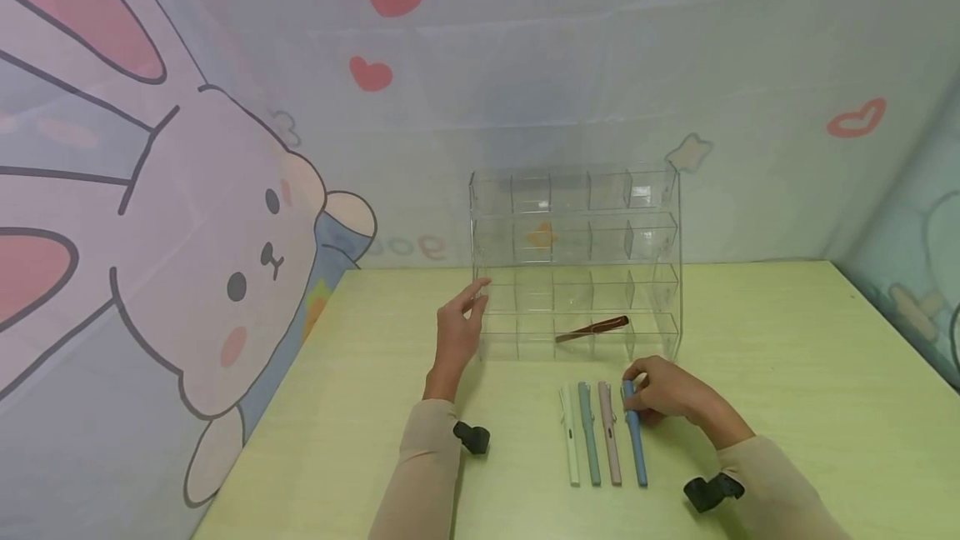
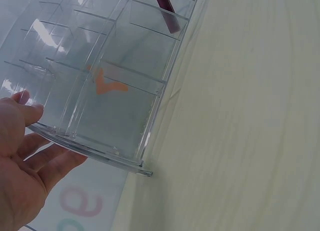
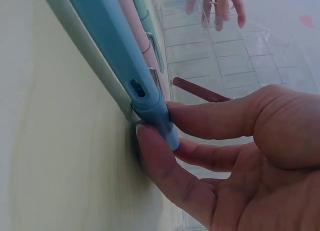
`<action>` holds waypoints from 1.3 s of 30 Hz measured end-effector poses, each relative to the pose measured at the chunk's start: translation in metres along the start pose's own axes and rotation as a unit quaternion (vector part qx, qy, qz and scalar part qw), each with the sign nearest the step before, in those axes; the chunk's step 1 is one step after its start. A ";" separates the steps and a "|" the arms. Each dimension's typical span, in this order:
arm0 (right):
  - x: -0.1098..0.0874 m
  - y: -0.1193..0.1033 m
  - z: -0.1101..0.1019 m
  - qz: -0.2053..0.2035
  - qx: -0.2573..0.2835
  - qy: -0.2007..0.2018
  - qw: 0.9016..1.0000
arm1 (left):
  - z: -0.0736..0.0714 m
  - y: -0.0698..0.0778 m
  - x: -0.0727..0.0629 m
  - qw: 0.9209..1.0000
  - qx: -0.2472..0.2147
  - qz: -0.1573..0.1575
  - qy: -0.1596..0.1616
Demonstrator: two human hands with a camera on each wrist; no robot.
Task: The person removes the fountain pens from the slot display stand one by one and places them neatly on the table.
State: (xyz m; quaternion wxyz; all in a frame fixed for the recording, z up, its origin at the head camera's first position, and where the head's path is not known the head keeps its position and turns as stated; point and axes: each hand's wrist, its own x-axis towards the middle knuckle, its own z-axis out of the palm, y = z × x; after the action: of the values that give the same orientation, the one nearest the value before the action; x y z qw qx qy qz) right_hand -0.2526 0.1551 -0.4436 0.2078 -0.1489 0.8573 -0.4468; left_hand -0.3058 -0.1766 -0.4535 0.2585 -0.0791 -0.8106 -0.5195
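My right hand (image 1: 663, 387) pinches the cap end of a blue pen (image 1: 637, 448) between thumb and fingers. In the right wrist view the blue pen (image 3: 117, 46) slants down to the fingertips. Left of it on the table lie a mauve pen (image 1: 611, 444), a green pen (image 1: 590, 440) and a pale green pen (image 1: 572, 444), side by side. A clear plastic display rack (image 1: 573, 294) stands behind them. My left hand (image 1: 456, 332) grips its left side wall, thumb on one face and fingers on the other. A dark red pen (image 1: 600, 328) lies tilted across the rack's lowest tier.
The rack has several tiers split by thin dividers. Underneath is a light yellow-green table (image 1: 360, 407). A cloth backdrop (image 1: 600, 65) with hearts and a cartoon rabbit (image 1: 225, 273) hangs close behind the rack and along the left side.
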 end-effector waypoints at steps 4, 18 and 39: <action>0.001 0.000 0.000 0.005 -0.003 0.004 1.000 | 0.000 0.000 0.001 1.000 0.000 0.000 0.001; 0.003 0.002 0.002 0.010 -0.020 0.011 1.000 | 0.002 0.001 0.002 1.000 0.005 -0.005 -0.001; -0.001 0.000 -0.004 0.012 -0.011 0.010 1.000 | 0.000 0.003 0.000 1.000 0.003 0.007 0.002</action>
State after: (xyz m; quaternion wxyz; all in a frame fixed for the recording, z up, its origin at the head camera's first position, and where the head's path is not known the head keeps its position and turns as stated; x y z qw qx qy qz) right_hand -0.2535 0.1588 -0.4411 0.2027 -0.1360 0.8662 -0.4360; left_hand -0.3051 -0.1754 -0.4511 0.2641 -0.0825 -0.8109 -0.5156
